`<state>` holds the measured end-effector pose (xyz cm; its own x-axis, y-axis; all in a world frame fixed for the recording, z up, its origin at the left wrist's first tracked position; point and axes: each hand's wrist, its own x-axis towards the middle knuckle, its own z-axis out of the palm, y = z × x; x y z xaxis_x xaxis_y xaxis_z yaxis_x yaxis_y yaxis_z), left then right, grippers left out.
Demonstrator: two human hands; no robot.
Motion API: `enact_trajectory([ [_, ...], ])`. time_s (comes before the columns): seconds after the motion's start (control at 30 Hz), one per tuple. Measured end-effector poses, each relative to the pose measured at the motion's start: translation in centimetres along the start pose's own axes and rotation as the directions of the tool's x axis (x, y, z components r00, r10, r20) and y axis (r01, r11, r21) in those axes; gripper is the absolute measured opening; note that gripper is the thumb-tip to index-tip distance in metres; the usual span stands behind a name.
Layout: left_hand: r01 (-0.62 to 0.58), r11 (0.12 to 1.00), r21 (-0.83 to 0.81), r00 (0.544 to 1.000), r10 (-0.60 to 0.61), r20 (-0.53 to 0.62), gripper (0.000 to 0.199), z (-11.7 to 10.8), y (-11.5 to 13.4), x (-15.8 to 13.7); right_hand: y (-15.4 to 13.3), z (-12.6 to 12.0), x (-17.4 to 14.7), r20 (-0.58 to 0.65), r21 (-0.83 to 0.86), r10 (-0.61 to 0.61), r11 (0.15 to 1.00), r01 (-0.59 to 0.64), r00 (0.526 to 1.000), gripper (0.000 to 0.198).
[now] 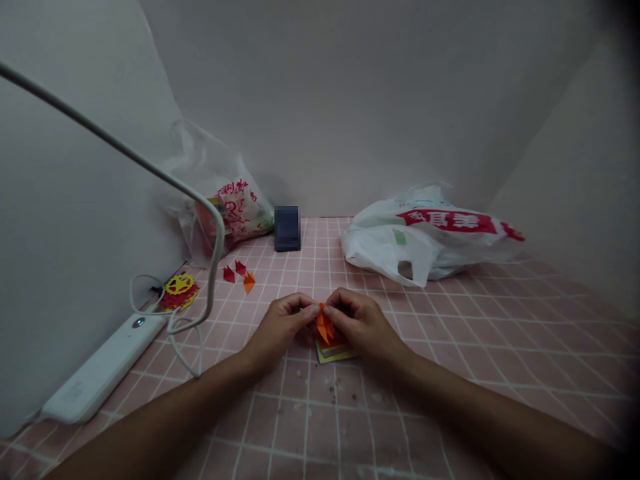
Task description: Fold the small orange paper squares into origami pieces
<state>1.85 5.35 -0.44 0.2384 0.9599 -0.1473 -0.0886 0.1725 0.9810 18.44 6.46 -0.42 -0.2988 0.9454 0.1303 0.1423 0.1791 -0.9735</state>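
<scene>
An orange folded paper piece with pointed tips hangs between my two hands at the middle of the table. My left hand pinches its upper left side with thumb and fingertips. On the other side, my right hand pinches the top right, the two thumbs nearly meeting. Beneath the hands lies a small stack of coloured paper, yellow at its near edge and partly covered. Farther left are two small red folded paper pieces and an orange one.
A white power strip and a looping cable occupy the left side, near yellow and red cut-outs. Behind stand a clear plastic bag, a dark upright device and a white plastic bag. Pink checked cloth covers the table.
</scene>
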Motion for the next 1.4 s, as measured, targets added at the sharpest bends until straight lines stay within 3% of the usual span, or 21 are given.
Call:
enact_trajectory([
  [0.43,-0.002,1.000,-0.015,1.000,0.002,0.002,0.025,0.03,0.08,0.07,0.43,0.05,-0.18,0.020,0.012,0.016,1.000,-0.016,1.000,0.017],
  [0.8,-0.035,0.996,0.088,0.998,0.040,-0.047,0.023,0.06,0.02,0.18,0.50,0.19,-0.15,0.035,0.081,0.005,0.997,-0.008,0.999,0.013],
  [1.03,-0.045,0.989,0.141,0.998,0.051,-0.040,0.023,0.21,0.04,-0.07,0.39,0.30,-0.38,-0.004,-0.030,-0.026,0.999,0.026,1.000,0.009],
  [1.4,-0.151,0.954,0.258,0.980,0.178,-0.086,0.018,0.35,0.04,-0.24,0.31,0.35,-0.77,0.003,-0.093,-0.090,0.992,0.090,0.996,0.008],
])
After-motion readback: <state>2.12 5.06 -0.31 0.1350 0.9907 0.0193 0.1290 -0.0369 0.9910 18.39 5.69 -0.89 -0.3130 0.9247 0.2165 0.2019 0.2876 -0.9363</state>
